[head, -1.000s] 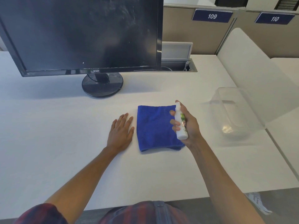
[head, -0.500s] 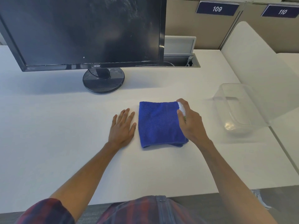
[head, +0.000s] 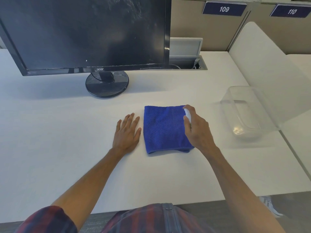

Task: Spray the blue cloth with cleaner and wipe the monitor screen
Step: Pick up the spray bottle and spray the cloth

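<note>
A folded blue cloth [head: 164, 130] lies flat on the white desk [head: 67, 132] in front of me. My right hand [head: 197, 130] grips a small white spray bottle [head: 187, 115] over the cloth's right edge, its top tilted toward the cloth; the hand hides most of the bottle. My left hand [head: 127, 133] rests flat on the desk just left of the cloth, fingers straight. The black monitor [head: 87, 32] stands at the back left, with smudges on its dark screen.
A clear plastic container [head: 247, 113] sits on the desk to the right of the cloth. The monitor's round base [head: 107, 86] stands behind my left hand. A cable hatch [head: 186, 62] lies open at the back. Beige partitions with number signs close off the rear.
My right hand has turned over, tipping the bottle from upright down toward the cloth. My left hand has stayed flat on the desk.
</note>
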A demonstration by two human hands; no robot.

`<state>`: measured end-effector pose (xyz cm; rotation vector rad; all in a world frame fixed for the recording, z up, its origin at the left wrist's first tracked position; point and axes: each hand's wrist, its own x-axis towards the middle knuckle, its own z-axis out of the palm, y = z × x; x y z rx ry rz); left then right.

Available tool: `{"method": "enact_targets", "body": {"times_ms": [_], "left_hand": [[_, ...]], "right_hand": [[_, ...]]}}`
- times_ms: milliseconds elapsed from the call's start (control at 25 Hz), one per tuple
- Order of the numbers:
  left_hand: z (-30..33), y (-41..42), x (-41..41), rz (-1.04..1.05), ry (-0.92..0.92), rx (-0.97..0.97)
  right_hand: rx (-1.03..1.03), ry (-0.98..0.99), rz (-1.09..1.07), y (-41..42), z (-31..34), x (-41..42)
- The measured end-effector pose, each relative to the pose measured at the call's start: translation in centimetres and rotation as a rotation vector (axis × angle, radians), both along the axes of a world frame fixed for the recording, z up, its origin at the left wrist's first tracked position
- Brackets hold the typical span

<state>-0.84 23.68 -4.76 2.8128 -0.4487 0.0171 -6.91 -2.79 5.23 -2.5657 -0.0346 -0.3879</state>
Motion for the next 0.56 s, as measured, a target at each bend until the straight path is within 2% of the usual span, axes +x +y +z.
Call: {"method": "enact_targets", "body": {"times_ms": [560], "left_hand": [[0.0,0.0,-0.1,0.008,-0.004,-0.009]], "right_hand": [[-0.083,-0.028,0.015,0.1,1.4,2.9]]}}
